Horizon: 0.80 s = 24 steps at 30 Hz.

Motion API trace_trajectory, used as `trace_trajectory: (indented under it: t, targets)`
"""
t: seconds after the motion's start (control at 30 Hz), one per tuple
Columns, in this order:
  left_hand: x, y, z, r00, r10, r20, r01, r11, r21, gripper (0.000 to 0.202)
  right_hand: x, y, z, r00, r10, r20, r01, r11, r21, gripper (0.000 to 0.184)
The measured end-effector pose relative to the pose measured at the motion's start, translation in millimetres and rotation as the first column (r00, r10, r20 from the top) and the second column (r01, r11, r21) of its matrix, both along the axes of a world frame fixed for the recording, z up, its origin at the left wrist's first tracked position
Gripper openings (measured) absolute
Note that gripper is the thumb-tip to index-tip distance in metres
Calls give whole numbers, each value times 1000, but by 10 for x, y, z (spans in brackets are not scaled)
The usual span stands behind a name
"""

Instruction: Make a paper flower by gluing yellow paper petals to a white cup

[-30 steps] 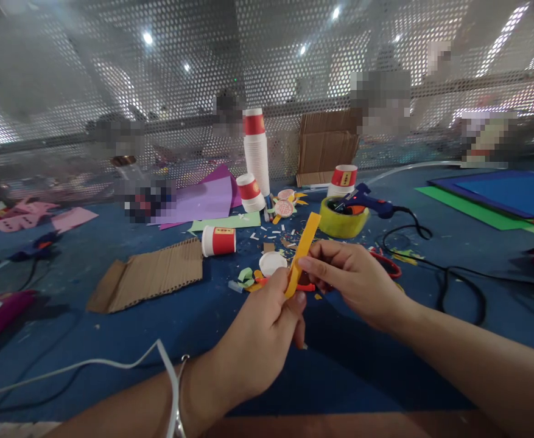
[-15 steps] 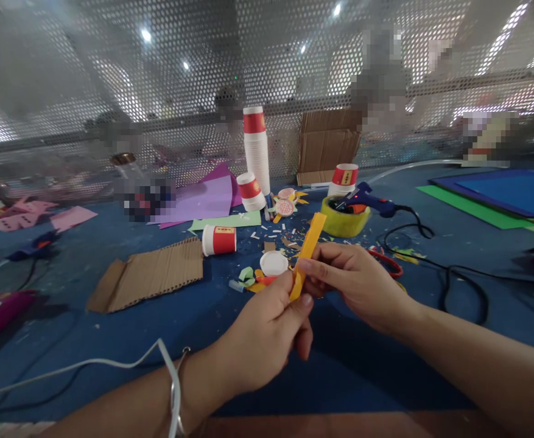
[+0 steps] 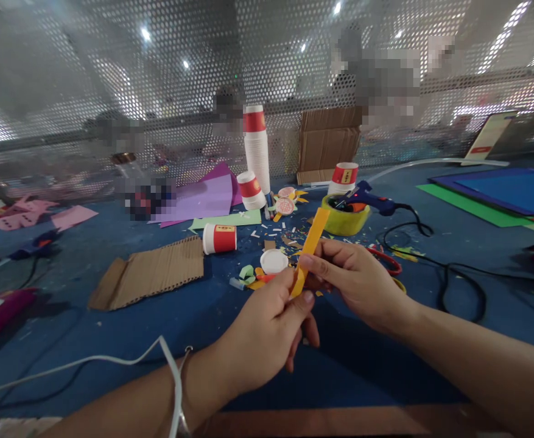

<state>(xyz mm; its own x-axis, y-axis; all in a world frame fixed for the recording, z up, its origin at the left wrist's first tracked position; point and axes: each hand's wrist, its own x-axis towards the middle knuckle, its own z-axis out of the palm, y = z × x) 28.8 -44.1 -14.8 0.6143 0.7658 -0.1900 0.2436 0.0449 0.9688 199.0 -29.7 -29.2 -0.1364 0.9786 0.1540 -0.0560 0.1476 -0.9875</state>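
- Clock directions take the yellow strip (image 3: pixel 312 239) as the centre, with 12 o'clock away from the person.
- The yellow strip is above the bench (image 3: pixel 362 377), between the two hands, slanted so that its upper end points to 1 o'clock.
- Left hand (image 3: pixel 264 328), at 7 o'clock: thumb and fingers pinch the strip's lower end. A white cord (image 3: pixel 170 360) passes over its wrist.
- Right hand (image 3: pixel 367 283), at 4 o'clock: thumb and fingertips pinch the strip higher up, near its middle.
- At 9 o'clock, near the left hand, a round white lid (image 3: pixel 274 261) lies among paper scraps (image 3: pixel 247 274); further out are a red-and-white cup (image 3: pixel 221 238) on its side and, just beside it, a piece of corrugated cardboard (image 3: pixel 152 272).
- At 10 o'clock, purple sheets (image 3: pixel 198 198) lie behind a pale green paper piece (image 3: pixel 230 220).
- At 11 o'clock rises a tall stack of paper cups (image 3: pixel 257 155), with a tilted cup (image 3: pixel 249 190) beside it.
- At 2 o'clock is a roll of yellow tape (image 3: pixel 345 223); a blue glue gun (image 3: pixel 371 198) rests over it, its black cord (image 3: pixel 419 260) looping out toward 3 o'clock.
- At 1 o'clock, behind the tape, is another red-and-white cup (image 3: pixel 344 176).
- At 3 o'clock a red loop (image 3: pixel 393 261) is partly hidden by the right hand.
- Well apart, between 2 and 3 o'clock, lie blue and green sheets (image 3: pixel 508 191).
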Motion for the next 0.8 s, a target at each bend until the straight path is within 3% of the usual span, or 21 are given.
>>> trace_trajectory:
  t: [0.13,0.27,0.43,0.53,0.8]
  targets:
    - [-41,38,24,988,139,-60,-121,962,247,22,13,30,-19,996,-82,19,82,997,13,35]
    - [-84,57,59,979,145,-143,-81,922,378,22,17,26,-24,998,-62,4,62,998,-18,37]
    - [-79,44,78,971,173,-165,-52,826,562,18,27,24,-29,999,-37,28,37,999,-27,37]
    - [-81,45,81,968,180,-172,-47,811,584,18,34,25,-32,999,-36,36,37,999,-26,36]
    - [-105,53,115,950,189,-247,-35,854,519,25,24,-4,3,1000,22,21,-21,1000,-22,33]
